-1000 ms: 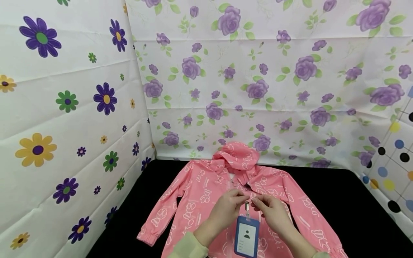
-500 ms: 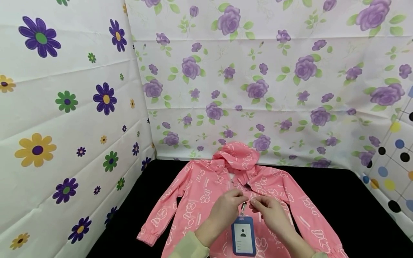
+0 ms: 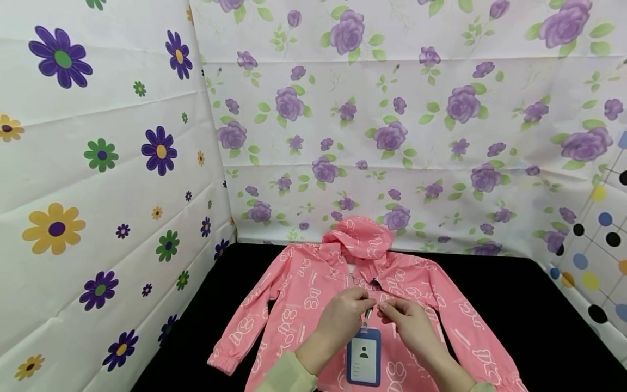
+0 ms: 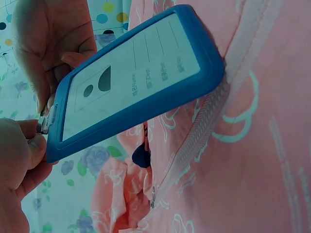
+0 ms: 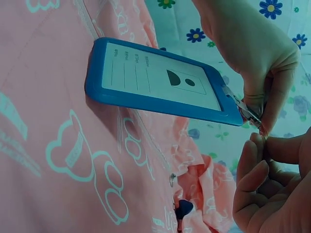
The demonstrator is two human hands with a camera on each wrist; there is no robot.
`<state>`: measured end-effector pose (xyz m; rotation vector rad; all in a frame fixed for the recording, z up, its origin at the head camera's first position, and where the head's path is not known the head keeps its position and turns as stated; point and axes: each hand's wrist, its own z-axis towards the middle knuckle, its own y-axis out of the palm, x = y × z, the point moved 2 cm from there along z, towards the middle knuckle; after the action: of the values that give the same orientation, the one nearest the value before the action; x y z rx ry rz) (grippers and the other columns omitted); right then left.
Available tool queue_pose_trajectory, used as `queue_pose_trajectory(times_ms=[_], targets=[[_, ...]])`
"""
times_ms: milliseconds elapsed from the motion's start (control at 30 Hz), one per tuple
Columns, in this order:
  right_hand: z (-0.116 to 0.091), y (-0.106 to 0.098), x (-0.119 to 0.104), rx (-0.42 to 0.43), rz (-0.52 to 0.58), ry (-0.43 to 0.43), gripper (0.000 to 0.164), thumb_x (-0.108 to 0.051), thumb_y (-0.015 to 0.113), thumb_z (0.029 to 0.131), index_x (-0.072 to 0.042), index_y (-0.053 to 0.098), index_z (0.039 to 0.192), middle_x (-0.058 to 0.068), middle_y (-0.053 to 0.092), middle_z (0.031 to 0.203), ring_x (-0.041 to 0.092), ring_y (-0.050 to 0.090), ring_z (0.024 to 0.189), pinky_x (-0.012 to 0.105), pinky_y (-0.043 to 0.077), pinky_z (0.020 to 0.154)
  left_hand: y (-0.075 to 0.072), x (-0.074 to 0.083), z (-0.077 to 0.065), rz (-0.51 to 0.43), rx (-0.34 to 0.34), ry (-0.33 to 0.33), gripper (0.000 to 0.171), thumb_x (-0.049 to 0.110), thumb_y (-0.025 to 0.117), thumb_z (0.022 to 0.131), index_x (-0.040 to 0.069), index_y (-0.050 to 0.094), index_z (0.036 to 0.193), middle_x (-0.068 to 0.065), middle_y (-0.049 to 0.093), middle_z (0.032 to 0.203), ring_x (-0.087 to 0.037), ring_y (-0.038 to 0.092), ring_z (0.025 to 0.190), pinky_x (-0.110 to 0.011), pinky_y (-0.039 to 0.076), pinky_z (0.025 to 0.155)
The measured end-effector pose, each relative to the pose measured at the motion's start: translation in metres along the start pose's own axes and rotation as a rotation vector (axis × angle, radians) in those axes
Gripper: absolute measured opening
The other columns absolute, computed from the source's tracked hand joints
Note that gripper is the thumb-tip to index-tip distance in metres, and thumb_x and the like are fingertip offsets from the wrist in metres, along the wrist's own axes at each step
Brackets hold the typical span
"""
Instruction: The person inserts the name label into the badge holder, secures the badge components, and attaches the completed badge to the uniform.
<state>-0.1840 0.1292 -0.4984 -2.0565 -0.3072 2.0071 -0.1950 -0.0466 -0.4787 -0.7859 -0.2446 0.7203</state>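
A blue-framed ID badge holder [image 3: 363, 357] hangs by its metal clip [image 5: 249, 114] over the front of a pink hooded jacket [image 3: 313, 294]. The card inside carries a dark person icon and lines. Thumb and finger of my left hand [image 3: 344, 316] pinch the clip at the badge's top. Beside it, my right hand [image 3: 409, 321] has thumb and forefinger together at the clip's end. Between them, in the right wrist view, seems to be a small thin reddish piece [image 5: 263, 131], mostly hidden by the fingertips. In the left wrist view the badge [image 4: 131, 80] is tilted.
The jacket lies spread on a black table [image 3: 490, 288], hood toward the back, sleeves out to both sides. A zipper pull [image 5: 172, 179] shows near its collar. Flower-printed cloth walls [image 3: 392, 136] enclose the table behind and at the left; a dotted wall [image 3: 597, 261] stands at the right.
The badge has swung a little to the left, its clip tilting toward my left hand. Both hands stay nearly in place, with the fingertips shifting slightly.
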Motion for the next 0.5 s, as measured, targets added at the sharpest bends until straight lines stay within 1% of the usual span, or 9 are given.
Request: queue_pose_trajectory(times_ms=[233,367,500], targets=[[-0.0004,0.0027,-0.0042,0.014,0.010,0.013,0.024,-0.020,0.062,0.109,-0.001,0.076,0.112,0.003,0.076,0.095,0.017,0.070,0.088,0.034,0.048,0.072,0.0006,-0.0019,-0.0016,0.014,0.011,0.002,0.034,-0.008,0.086,0.078,0.015,0.087,0.102,0.003,0.073,0.096,-0.011,0.069,0.084,-0.018,0.060,0.080],[0.0005,0.0039,-0.0047,0.008,0.019,0.021,0.023,-0.020,0.061,0.110,-0.002,0.076,0.112,0.002,0.075,0.095,0.018,0.070,0.089,0.033,0.048,0.073,-0.0003,-0.0025,-0.0027,0.023,0.015,-0.001,0.035,-0.009,0.085,0.076,0.015,0.087,0.101,0.003,0.071,0.094,-0.010,0.068,0.081,-0.017,0.060,0.078],[0.0012,0.0043,-0.0043,0.002,0.023,0.027,0.023,-0.020,0.061,0.110,-0.002,0.076,0.110,0.002,0.075,0.094,0.017,0.070,0.088,0.032,0.048,0.072,-0.0001,-0.0031,-0.0032,0.027,0.024,0.005,0.031,-0.008,0.086,0.078,0.015,0.087,0.099,0.004,0.069,0.091,-0.009,0.066,0.079,-0.017,0.059,0.076]])
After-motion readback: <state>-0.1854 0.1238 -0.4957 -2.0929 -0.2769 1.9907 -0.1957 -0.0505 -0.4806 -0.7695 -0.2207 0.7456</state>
